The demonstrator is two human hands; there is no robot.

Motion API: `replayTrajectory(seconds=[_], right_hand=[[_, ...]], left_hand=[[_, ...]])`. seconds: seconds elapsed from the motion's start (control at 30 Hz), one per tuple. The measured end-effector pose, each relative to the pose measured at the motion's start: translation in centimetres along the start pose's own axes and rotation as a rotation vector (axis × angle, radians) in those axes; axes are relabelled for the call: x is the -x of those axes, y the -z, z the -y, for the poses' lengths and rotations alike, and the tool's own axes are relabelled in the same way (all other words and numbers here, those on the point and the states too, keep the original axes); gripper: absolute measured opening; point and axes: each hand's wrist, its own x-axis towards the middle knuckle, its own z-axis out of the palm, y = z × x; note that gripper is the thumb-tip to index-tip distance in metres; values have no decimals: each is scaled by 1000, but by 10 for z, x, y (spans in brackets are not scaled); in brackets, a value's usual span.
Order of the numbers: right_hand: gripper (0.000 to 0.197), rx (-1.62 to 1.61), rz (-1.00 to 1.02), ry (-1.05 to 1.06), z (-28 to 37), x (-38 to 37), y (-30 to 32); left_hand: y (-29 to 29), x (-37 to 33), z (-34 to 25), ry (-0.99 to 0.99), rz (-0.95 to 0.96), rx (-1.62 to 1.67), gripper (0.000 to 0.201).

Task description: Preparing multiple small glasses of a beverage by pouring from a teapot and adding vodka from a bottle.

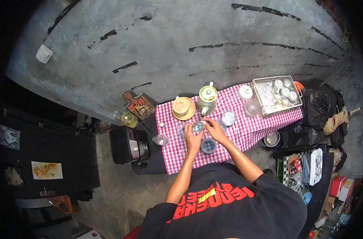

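Observation:
My left hand (193, 138) is closed around a small clear glass (197, 126), held over the table. Beside it, my right hand (215, 131) has its fingers pinched near the glass's rim, with a tiny white bit at the fingertips that is too small to name. Just in front of the hands is a clear glass bowl (208, 146). Another clear glass (181, 129) stands left of my left hand, partly hidden by it. Beyond my right hand sits a glass dish with something pale in it (228, 118).
Red-and-white checked cloth (245, 135) covers the table. Along the back stand a woven lidded container (180, 106), a glass teapot with green lid (208, 95), a white pot (245, 92) and a wire tray (258, 89) of white cups. A black appliance (123, 145) is at left.

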Motion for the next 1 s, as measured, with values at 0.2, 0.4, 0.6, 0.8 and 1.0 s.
replayTrajectory(seconds=[0.2,0.4,0.6,0.8,1.0], right_hand=[[39,-504,156,-353,2,4,-18],[47,-491,36,-289,8,4,-29],[53,-294,-104,-137,8,-1,-46],[55,-52,-238,36,7,-2,-62],[49,67,-271,27,17,-2,-74]], left_hand=[[16,-3,2,20,55,29,49],[33,-13,8,-56,137,23,50],[49,-21,29,-105,200,-6,63],[54,-14,71,-111,206,-267,93],[57,-11,99,-16,320,-147,91]])
